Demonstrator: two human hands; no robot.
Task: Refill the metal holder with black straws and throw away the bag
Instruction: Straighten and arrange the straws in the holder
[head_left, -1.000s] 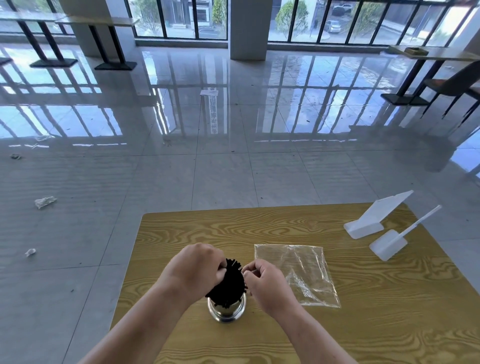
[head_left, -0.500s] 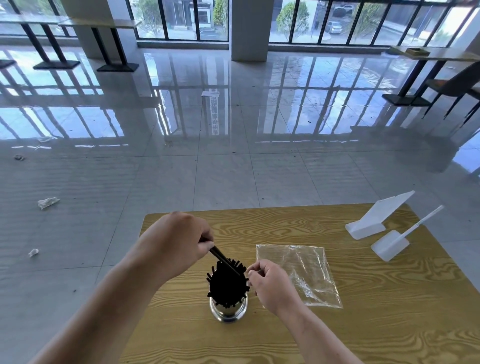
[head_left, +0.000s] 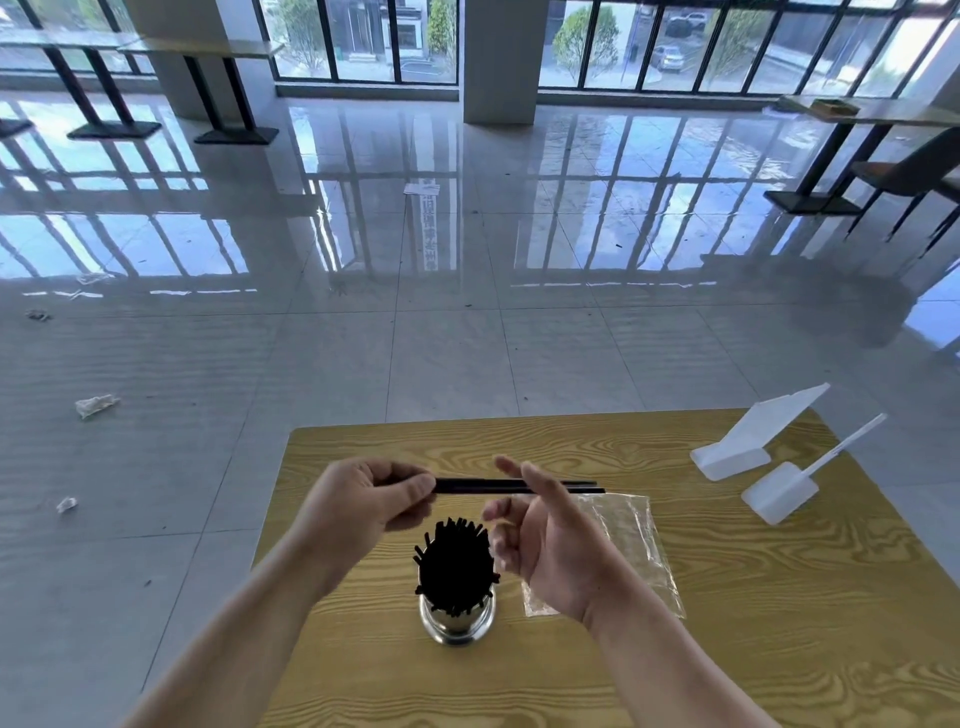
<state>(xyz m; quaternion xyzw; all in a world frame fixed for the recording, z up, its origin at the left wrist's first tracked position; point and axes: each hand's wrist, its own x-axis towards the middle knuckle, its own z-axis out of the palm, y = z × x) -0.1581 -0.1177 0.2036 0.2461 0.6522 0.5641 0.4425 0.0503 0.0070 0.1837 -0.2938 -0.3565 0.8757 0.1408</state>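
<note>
Black straws (head_left: 514, 486) pinched level by left hand (head_left: 366, 501), no legible writing

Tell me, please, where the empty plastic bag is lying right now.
In the head view the plastic bag lies flat on the wooden table, right of the metal holder and partly hidden behind the right hand.

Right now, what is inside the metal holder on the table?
The metal holder is packed with black straws standing upright, tips fanning above the rim. Their lower lengths and the holder's bottom are hidden by its wall and the dense bundle.
</note>
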